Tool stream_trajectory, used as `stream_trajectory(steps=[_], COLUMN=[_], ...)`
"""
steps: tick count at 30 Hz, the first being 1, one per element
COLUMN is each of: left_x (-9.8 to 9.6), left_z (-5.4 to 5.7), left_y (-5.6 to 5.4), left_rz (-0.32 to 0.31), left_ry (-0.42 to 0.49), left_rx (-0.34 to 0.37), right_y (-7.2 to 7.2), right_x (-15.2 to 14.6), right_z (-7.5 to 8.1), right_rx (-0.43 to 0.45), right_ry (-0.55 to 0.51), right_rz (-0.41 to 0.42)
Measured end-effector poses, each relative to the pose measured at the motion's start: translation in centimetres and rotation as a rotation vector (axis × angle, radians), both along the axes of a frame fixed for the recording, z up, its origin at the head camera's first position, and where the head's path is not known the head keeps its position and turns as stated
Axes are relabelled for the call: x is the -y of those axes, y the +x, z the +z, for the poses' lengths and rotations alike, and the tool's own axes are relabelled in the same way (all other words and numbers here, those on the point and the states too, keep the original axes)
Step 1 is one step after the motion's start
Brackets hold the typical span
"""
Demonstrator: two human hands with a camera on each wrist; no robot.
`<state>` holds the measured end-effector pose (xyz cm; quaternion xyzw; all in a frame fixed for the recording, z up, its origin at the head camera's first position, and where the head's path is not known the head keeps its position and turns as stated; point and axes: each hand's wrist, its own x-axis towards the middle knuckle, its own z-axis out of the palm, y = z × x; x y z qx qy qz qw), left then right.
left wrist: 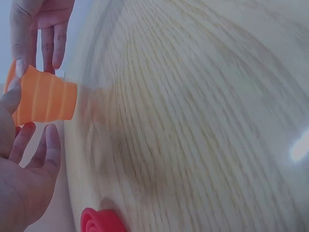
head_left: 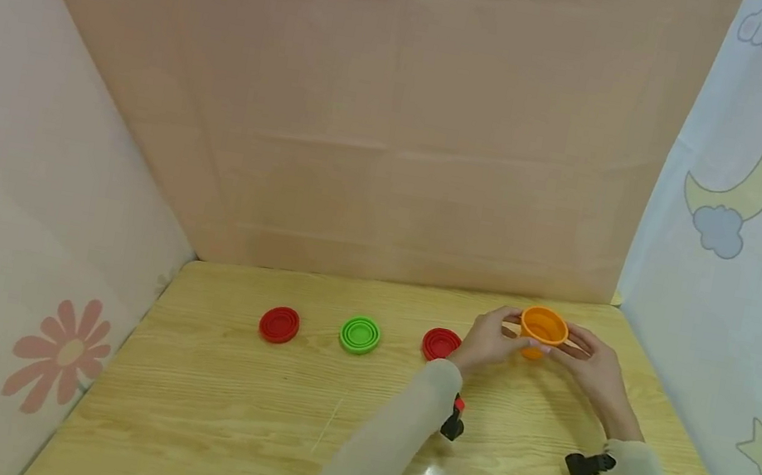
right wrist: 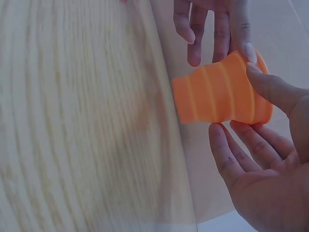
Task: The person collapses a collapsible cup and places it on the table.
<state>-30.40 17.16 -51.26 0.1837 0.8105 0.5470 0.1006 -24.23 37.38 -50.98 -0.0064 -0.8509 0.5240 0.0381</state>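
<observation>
An orange collapsible cup [head_left: 544, 325], stretched out to its full ringed height, is held between both hands above the right part of the table. My left hand [head_left: 487, 341] grips it from the left, thumb near the rim and fingers around the far side. From the right, my right hand [head_left: 593, 369] pinches the upper wall between thumb and fingers. The cup's stepped orange wall [right wrist: 217, 92] shows in the right wrist view, mouth turned away from the table surface. Close to the left wrist lies a flat red collapsed cup [head_left: 440, 343], its edge partly hidden by the hand.
Left of the hands, a green collapsed cup [head_left: 359, 336] and another red collapsed cup [head_left: 279, 325] lie in a row on the wooden table [head_left: 208, 410]. A brown backdrop [head_left: 385, 121] stands behind, with patterned panels [head_left: 729, 329] at both sides.
</observation>
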Motion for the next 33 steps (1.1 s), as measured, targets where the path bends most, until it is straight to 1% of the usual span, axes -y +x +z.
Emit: stream_trajectory(steps=[3,5,8,11,14,18,20,23,25,27,30,33], left_x=[0.8,1.5,2.4,3.6,5.0,7.4,8.7,10.5,11.8,13.2,15.3,17.4], left_z=[0.4,0.7,1.2,1.4,1.3,1.2,1.1,1.0,0.8,0.6,0.2,-0.3], left_y=[0.3,0.5,0.8,1.0,1.2,1.4,1.5,1.9,2.3,2.8,3.8,4.8], left_rz=[0.0,0.003,0.009,0.014,0.005,-0.028,-0.044,-0.068,-0.076,-0.069,-0.052,-0.053], left_ry=[-0.018,-0.012,0.017,0.049,0.073,0.085,0.094,0.14,0.17,0.184,0.178,0.177], left_rx=[-0.019,-0.026,-0.048,-0.07,-0.058,-0.035,-0.031,-0.01,0.01,0.028,0.038,0.033], right_y=[0.3,0.4,0.7,0.9,1.1,1.5,1.7,2.1,2.3,2.6,3.0,3.3], right_x=[0.6,1.1,2.1,3.1,4.2,6.0,6.9,8.3,9.2,10.1,11.5,12.8], right_z=[0.5,0.8,1.4,1.8,2.0,2.2,2.3,2.3,2.3,2.1,1.7,1.3], right_rx=[0.004,-0.005,-0.043,-0.08,-0.101,-0.11,-0.106,-0.094,-0.091,-0.086,-0.086,-0.085], right_ry=[0.003,0.005,0.008,0.024,0.048,0.063,0.053,0.009,-0.011,-0.027,-0.043,-0.061], right_rz=[0.004,0.007,0.006,0.004,0.011,0.032,0.048,0.08,0.108,0.142,0.196,0.247])
